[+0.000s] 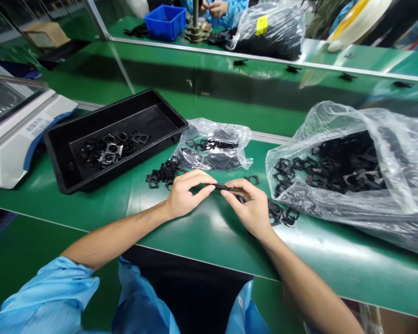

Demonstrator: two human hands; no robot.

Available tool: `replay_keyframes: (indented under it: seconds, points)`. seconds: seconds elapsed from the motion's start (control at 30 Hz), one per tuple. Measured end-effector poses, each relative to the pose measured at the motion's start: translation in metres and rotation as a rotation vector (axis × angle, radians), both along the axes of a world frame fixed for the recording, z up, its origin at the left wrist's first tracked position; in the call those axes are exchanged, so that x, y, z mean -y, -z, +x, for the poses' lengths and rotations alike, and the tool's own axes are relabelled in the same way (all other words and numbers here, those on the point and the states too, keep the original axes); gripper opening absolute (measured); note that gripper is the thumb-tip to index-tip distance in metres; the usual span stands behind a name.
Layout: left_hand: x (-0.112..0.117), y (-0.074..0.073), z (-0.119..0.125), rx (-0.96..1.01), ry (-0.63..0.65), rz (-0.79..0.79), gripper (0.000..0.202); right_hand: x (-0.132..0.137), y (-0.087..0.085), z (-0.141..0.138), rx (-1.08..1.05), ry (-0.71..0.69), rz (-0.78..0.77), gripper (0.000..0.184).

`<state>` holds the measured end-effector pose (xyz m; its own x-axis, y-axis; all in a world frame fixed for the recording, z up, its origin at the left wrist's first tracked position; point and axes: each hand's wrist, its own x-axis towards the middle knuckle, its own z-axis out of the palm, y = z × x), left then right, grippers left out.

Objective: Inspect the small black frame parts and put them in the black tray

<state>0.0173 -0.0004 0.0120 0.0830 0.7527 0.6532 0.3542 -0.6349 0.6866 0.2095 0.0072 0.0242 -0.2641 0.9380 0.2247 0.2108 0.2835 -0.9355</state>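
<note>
Between my two hands, just above the green table, is a small flat black plastic part (221, 186), seen edge-on. My left hand (188, 194) pinches its left end between thumb and fingers. At its right end, my right hand (250, 204) pinches it the same way. Whether it is one piece or two pressed together I cannot tell. A pile of black parts with round holes (165, 172) lies beyond my left hand. More loose black parts (282, 214) lie beside my right hand, partly hidden by it.
A black tray (125, 178) holding several parts stands at left, beside a white scale (17, 134). A small clear bag (214, 160) of parts lies ahead, a large one (334, 199) at right. Across the metal rail (202, 49), a co-worker's hands (218, 8) show near a blue bin (165, 23).
</note>
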Motion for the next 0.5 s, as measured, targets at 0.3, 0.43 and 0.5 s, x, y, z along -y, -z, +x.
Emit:
replay_keyframes:
  seconds: [0.3, 0.43, 0.5]
  points:
    - [0.0001, 0.0001, -0.0016, 0.002, -0.034, 0.016, 0.003, -0.0004, -0.0078, 0.0006, 0.156, 0.036, 0.274, 0.009]
    - [0.0012, 0.0009, -0.0011, 0.009, -0.012, 0.015, 0.005, -0.0002, -0.0098, 0.0003, 0.140, 0.060, 0.368, 0.009]
    - [0.0019, 0.0014, -0.0008, 0.012, 0.002, 0.016, 0.005, 0.0007, -0.0106, 0.0002, 0.129, 0.073, 0.384, 0.009]
